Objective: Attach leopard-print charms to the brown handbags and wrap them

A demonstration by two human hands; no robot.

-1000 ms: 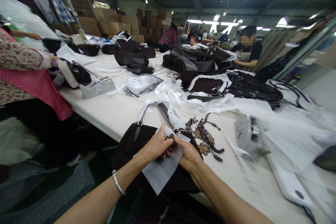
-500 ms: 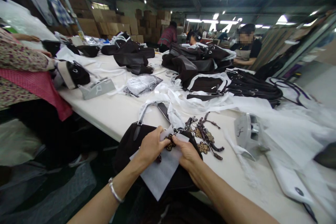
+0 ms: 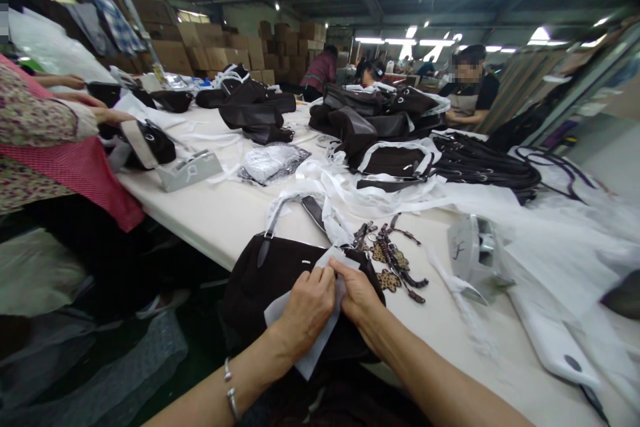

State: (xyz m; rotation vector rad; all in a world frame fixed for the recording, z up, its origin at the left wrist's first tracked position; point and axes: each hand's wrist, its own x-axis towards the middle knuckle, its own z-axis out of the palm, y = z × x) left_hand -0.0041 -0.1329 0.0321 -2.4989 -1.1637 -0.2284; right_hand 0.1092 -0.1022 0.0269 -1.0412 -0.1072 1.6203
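Note:
A dark brown handbag (image 3: 250, 280) lies at the near table edge, its handle (image 3: 275, 210) wrapped in white paper. Over its front hangs a sheet of thin white paper (image 3: 313, 357). My left hand (image 3: 310, 303), with a silver bracelet at the wrist, is closed on the paper, fingers curled. Beside it my right hand (image 3: 357, 290) pinches the sheet's upper part near the bag's top edge. The leopard-print charm seen earlier between the hands is now hidden. More leopard-print charms (image 3: 389, 280) with dark cords lie just right of the bag.
A tape dispenser (image 3: 473, 250) stands at the right, another (image 3: 190, 170) at the left. Dark bags (image 3: 370, 120) and strips of white paper (image 3: 400, 197) cover the table's middle. A person in a pink apron (image 3: 90, 173) works at the left; another (image 3: 467, 90) is across the table.
My left hand has moved right and closed over the paper, covering the charm. The sheet is folded narrower. At the left, the other person's hand has reached onto a bag.

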